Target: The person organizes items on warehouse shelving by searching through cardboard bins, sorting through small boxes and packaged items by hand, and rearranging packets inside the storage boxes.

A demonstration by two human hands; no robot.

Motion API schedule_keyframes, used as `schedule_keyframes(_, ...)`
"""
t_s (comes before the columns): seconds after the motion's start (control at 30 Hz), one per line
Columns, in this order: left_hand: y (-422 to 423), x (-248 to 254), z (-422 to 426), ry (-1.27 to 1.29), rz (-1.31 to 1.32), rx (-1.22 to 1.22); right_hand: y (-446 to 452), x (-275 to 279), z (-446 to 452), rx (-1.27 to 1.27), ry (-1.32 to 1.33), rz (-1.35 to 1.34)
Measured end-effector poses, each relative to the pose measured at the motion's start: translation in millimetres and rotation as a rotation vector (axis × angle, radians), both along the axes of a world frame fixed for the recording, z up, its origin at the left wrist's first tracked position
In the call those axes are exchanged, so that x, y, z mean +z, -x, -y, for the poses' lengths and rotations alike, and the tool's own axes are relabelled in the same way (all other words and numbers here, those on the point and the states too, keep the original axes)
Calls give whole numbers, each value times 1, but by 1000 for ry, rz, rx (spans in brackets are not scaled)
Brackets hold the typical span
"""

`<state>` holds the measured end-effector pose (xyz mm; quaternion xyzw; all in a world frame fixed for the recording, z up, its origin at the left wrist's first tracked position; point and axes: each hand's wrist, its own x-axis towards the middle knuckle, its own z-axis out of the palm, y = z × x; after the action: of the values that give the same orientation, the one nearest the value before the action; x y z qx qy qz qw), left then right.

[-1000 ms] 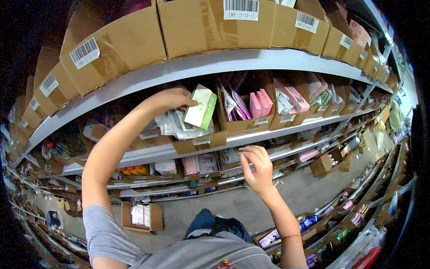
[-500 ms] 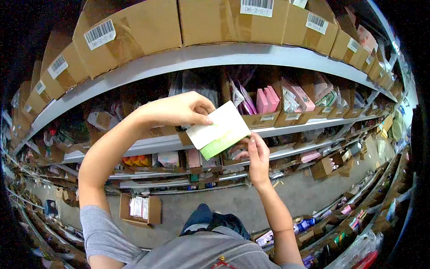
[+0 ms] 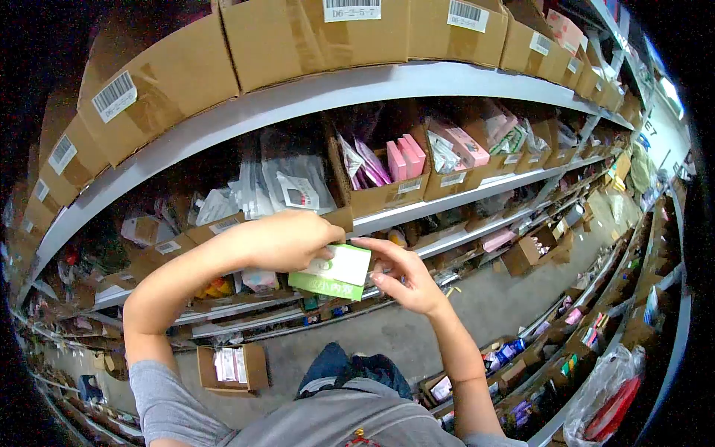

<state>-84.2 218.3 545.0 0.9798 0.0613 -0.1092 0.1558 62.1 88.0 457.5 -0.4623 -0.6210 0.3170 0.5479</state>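
A green and white box (image 3: 335, 274) hangs between my two hands, in front of the shelf. My left hand (image 3: 294, 242) is closed on its upper left part. At the box's upper right corner, my right hand (image 3: 401, 276) has its thumb and index finger close around the edge. Behind my left hand, clear plastic packets (image 3: 283, 182) stand in a carton on the shelf. Pink boxes (image 3: 406, 158) and purple packets fill the carton to its right.
Large labelled cartons (image 3: 316, 33) line the upper shelf (image 3: 320, 93). An open carton (image 3: 255, 366) with white packs sits on the floor at lower left. Lower right, more racks hold goods and a plastic bag with something red (image 3: 614, 406).
The green and white box has come out from the shelf carton, down towards my body, and has turned. My right hand has moved up to its right edge.
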Motion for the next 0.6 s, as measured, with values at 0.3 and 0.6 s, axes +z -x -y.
schedule_keyframes(0.3, -26, 2, -13, -475, 751, 87, -61, 28, -33, -820, -422, 88)
schedule_keyframes(0.6, -52, -21, -34, -807, 671, 4, -97, 41, -134, -749, -280, 1188)
